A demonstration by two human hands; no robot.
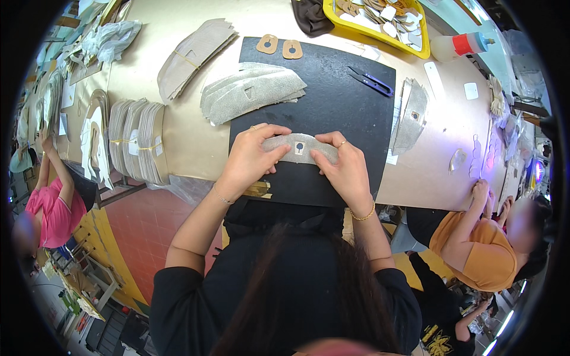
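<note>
My left hand and my right hand both press on a curved grey glittery cut piece lying on the black mat. The piece bears a small white patch with a dark dot at its middle. My fingers pinch its two ends. A fanned stack of the same grey pieces lies farther up the mat. Two small tan oval pieces rest at the mat's far edge.
Purple-handled snips lie on the mat's right. A yellow tray of small parts and a glue bottle stand at the back. Banded piece stacks sit left, another stack right. Other people work at both sides.
</note>
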